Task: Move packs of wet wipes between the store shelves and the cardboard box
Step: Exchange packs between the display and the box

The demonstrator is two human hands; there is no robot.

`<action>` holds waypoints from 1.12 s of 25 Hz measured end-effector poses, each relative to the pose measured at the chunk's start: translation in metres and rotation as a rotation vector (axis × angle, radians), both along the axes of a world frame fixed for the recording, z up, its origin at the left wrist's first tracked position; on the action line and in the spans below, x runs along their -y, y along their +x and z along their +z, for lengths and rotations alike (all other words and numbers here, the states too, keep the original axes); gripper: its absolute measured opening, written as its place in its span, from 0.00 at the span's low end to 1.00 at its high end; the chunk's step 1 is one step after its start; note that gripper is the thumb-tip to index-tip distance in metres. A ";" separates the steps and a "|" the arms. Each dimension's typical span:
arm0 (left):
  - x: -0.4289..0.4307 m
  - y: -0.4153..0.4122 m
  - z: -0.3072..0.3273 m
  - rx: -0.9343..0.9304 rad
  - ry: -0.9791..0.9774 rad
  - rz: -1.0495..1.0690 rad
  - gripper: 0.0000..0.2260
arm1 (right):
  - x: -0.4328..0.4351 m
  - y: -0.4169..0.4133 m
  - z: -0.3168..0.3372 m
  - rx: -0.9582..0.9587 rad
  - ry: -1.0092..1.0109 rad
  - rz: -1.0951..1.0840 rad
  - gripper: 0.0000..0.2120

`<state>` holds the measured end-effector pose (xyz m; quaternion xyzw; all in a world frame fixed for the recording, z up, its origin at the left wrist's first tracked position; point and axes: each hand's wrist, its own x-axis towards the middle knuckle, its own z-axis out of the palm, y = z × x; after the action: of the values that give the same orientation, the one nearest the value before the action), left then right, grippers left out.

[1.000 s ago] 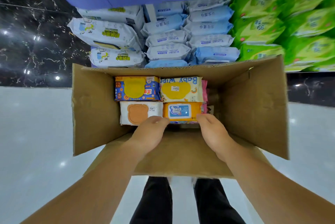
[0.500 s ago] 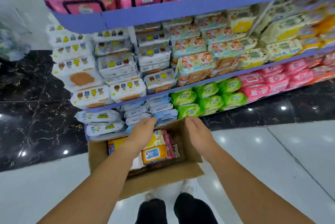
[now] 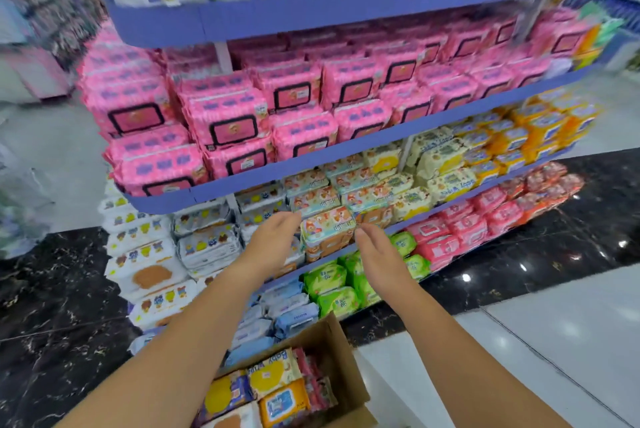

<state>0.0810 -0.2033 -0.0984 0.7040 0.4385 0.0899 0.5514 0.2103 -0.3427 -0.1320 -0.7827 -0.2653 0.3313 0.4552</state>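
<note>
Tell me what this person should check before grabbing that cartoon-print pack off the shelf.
1. Hands free: ok. The left hand and right hand are open and hold nothing.
2. Hands lined up: ok. They flank the cartoon-print pack.
3. Fingers touching the pack: cannot tell, the picture is blurred there.
4. Cardboard box ready: ok. It sits open below the arms.
5. Room in the box: cannot tell. Its visible part already holds packs, and the rest is hidden.
</note>
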 end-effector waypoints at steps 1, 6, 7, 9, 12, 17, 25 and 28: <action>0.001 0.012 0.011 0.022 0.026 0.003 0.21 | 0.000 0.015 0.009 -0.001 0.021 -0.002 0.25; 0.008 0.108 0.079 0.121 0.191 -0.003 0.12 | -0.004 0.116 0.068 0.092 0.155 0.030 0.24; 0.009 0.128 0.091 0.135 0.232 -0.017 0.15 | -0.004 0.139 0.083 0.106 0.184 0.051 0.23; 0.008 0.166 0.115 0.151 0.298 0.004 0.22 | -0.007 0.188 0.112 0.149 0.218 0.119 0.24; 0.000 0.204 0.144 0.185 0.345 0.051 0.23 | -0.016 0.248 0.150 0.206 0.258 0.187 0.25; -0.025 0.255 0.190 0.230 0.435 0.171 0.22 | -0.051 0.331 0.200 0.242 0.315 0.276 0.24; -0.133 0.344 0.296 0.307 0.653 0.201 0.25 | -0.153 0.423 0.303 0.498 0.396 0.335 0.26; -0.181 0.391 0.335 0.289 0.753 0.142 0.25 | -0.189 0.468 0.339 0.620 0.422 0.327 0.22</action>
<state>0.4723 -0.0225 0.2370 0.8047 0.3404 0.3802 0.3034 0.6781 -0.1539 0.2066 -0.6823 -0.5733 0.0860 0.4456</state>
